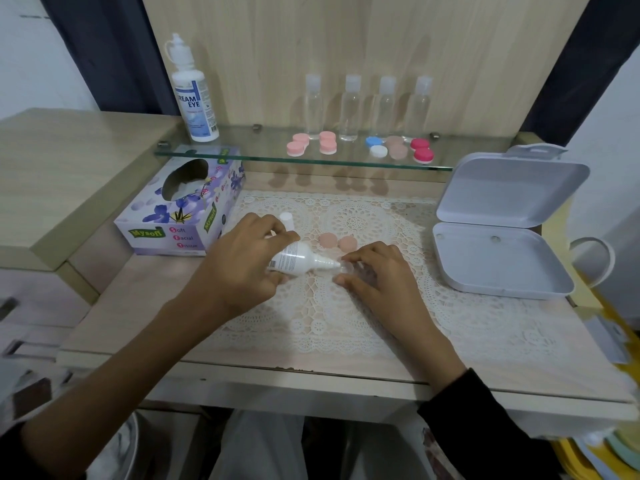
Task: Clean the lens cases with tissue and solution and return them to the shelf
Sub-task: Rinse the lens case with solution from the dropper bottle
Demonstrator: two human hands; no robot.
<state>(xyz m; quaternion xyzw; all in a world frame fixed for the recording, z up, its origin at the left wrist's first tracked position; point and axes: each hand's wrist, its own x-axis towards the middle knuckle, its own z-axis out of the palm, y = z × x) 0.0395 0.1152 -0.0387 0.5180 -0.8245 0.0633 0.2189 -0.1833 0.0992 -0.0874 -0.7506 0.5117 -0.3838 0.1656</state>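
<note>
Lens cases point(360, 147) mostly sit on the shelf point(263, 156); one open case point(347, 270) lies on the tabletop point(166, 306), pinched by the right hand point(377, 271), while the left hand point(239, 261) grips the solution bottle point(299, 259), so wiping seems not yet done

My left hand point(239, 265) grips the small white solution bottle point(301, 259), tipped on its side. Its nozzle touches the pale case point(346, 269) pinched by my right hand point(377, 271) (fingers hide most of it). Two peach caps point(337, 242) lie off, just behind. Five more cases point(376, 147) sit capped on the glass shelf point(242, 152) near the big bottle point(195, 98). The tissue box point(180, 216) stands at left.
</note>
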